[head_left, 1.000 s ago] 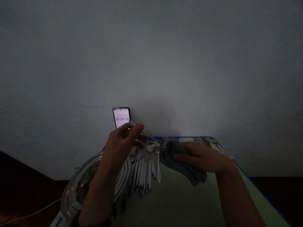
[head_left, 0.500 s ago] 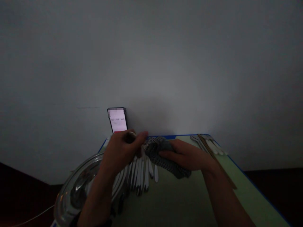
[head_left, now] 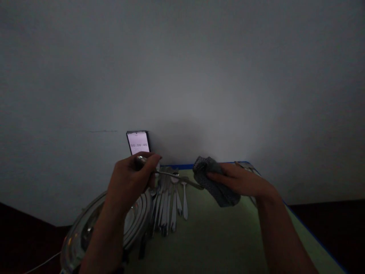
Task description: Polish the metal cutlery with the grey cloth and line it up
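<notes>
My left hand (head_left: 132, 175) is closed around the bowl end of a metal spoon (head_left: 179, 178), whose handle points right and slightly down. My right hand (head_left: 239, 180) grips a bunched grey checked cloth (head_left: 218, 186). The tip of the spoon's handle lies close to the cloth's left edge; whether they touch I cannot tell. Below the spoon, several pieces of cutlery (head_left: 167, 207), spoons among them, lie side by side on the pale green table (head_left: 211, 236). My left forearm covers part of a round shiny metal bowl (head_left: 139, 217).
A phone (head_left: 138, 142) showing a timer leans against the grey wall (head_left: 182, 83) at the back. More cutlery (head_left: 248, 165) lies at the table's far right corner, partly behind my right hand. The table has a blue edge (head_left: 319, 239). A white cable (head_left: 42, 262) runs at lower left.
My right hand has moved right with the cloth, away from my left hand, so the spoon's handle now shows between them. My left hand has shifted slightly left.
</notes>
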The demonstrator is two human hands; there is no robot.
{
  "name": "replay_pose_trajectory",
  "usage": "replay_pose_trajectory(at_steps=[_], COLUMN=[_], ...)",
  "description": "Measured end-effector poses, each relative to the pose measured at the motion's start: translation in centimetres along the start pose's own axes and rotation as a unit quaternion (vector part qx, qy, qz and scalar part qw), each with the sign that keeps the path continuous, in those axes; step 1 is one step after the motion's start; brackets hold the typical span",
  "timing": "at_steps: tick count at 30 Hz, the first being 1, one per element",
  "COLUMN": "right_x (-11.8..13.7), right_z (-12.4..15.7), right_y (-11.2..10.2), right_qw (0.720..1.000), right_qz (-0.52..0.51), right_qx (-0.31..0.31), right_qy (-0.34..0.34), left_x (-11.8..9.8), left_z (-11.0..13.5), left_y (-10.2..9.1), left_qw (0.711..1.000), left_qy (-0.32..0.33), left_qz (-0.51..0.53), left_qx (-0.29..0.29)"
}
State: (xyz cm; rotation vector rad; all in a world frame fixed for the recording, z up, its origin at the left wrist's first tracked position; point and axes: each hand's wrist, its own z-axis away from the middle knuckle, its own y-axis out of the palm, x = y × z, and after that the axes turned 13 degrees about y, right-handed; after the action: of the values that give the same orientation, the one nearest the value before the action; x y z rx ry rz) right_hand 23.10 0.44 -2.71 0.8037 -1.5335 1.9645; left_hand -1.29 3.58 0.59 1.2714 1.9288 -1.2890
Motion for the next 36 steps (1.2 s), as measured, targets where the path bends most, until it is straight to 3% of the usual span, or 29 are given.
replay_pose_trajectory(at_steps=[4, 7, 9, 13, 16, 20, 26, 33, 36], right_x=[1.0, 1.2, 1.1, 0.8, 1.2, 2.7, 4.0, 3.1, 2.4], right_z=[-1.3, -2.0, -2.0, -1.4, -0.9, -1.1, -1.8, -1.3, -1.0], right_y=[1.9, 2.6, 2.4, 1.3, 1.3, 3.0, 5.3, 3.6, 2.8], right_qw=[0.995, 0.984, 0.986, 0.996, 0.996, 0.991, 0.986, 0.973, 0.974], right_qz=[-0.043, -0.098, -0.095, -0.065, -0.054, -0.015, 0.105, 0.125, 0.120], right_qx=[0.087, 0.146, 0.138, 0.060, 0.059, 0.088, 0.018, 0.101, 0.109], right_qy=[-0.014, -0.013, -0.030, -0.031, -0.037, -0.100, -0.127, -0.165, -0.158], left_x=[-0.1, 0.0, 0.2, 1.0, 1.2, 1.1, 0.9, 1.0, 1.5], left_z=[-0.1, -0.2, -0.2, -0.4, -0.6, -0.6, -0.1, -0.4, -0.5], left_y=[1.6, 2.2, 2.2, 1.7, 1.5, 1.8, 2.6, 1.1, 0.0], left_qw=[0.993, 0.988, 0.989, 0.993, 0.995, 0.996, 0.995, 1.000, 1.000], left_qy=[0.039, 0.051, 0.041, -0.001, 0.013, 0.036, 0.073, 0.028, 0.010], left_qz=[-0.033, -0.049, -0.058, -0.050, -0.024, -0.004, -0.030, -0.004, 0.016], left_qx=[0.102, 0.134, 0.132, 0.103, 0.100, 0.086, 0.066, -0.006, 0.009])
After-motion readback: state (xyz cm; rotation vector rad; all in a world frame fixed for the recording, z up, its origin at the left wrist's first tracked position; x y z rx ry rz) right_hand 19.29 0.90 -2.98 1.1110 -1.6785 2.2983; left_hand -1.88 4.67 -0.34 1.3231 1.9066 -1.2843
